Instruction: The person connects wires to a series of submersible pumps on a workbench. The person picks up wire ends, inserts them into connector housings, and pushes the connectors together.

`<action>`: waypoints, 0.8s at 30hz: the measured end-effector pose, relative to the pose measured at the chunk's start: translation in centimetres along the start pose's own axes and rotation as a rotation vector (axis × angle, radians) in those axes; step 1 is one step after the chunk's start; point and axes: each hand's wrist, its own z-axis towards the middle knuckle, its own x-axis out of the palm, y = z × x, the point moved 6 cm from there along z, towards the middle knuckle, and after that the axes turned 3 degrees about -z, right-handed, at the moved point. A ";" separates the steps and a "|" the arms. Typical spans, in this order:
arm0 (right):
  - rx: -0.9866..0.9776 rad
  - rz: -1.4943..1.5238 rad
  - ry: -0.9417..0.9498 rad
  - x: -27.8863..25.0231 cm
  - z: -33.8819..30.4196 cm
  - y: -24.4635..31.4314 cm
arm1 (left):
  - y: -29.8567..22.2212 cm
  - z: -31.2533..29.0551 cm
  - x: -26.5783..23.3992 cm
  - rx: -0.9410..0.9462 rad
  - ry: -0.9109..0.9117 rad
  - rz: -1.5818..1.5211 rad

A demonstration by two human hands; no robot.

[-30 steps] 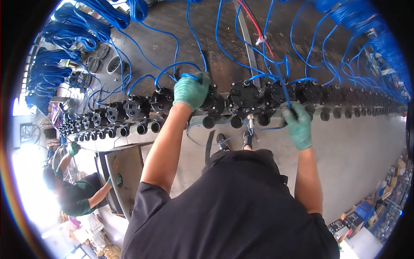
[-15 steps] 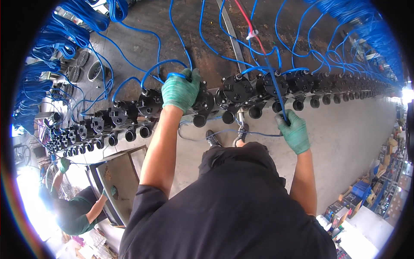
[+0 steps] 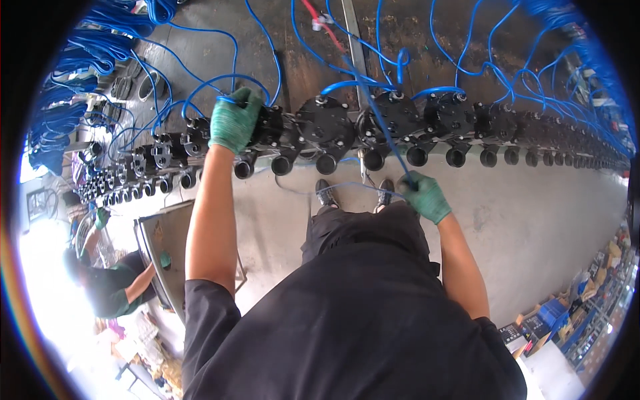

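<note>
A long row of black round units with short open pipes crosses the view, a blue cable rising from many of them. My left hand [image 3: 235,123], in a green glove, reaches over one black unit [image 3: 269,127] left of the middle. Its fingers are curled round a blue cable [image 3: 225,99] at the top of the unit. My right hand [image 3: 425,198], gloved alike, is below the row on the near side. It grips the lower end of a straight blue line [image 3: 381,110], which leads up to a red hose [image 3: 332,39]. The palm hides what else it holds.
Coiled blue cables [image 3: 100,50] hang at the far left, more at the far right. A dark worn board [image 3: 313,73] lies behind the row. Another person [image 3: 113,287] with green gloves works at the lower left beside a metal panel [image 3: 170,247]. Boxes [image 3: 533,327] stand at the lower right.
The row and both my hands have shifted left in the view. Each hand stays by the same units and keeps its grip. The red hose now appears further left.
</note>
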 end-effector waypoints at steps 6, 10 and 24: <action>-0.093 -0.264 0.163 1.2 2.4 -11.9 | 0.2 -0.1 -0.6 -0.016 -0.025 0.002; 0.115 -0.224 -0.136 -4.8 2.8 -20.2 | 1.2 0.0 -1.5 -0.031 -0.014 0.005; 0.327 -0.029 -0.730 -21.2 -15.7 -18.9 | -0.7 0.4 -1.4 0.038 -0.033 0.287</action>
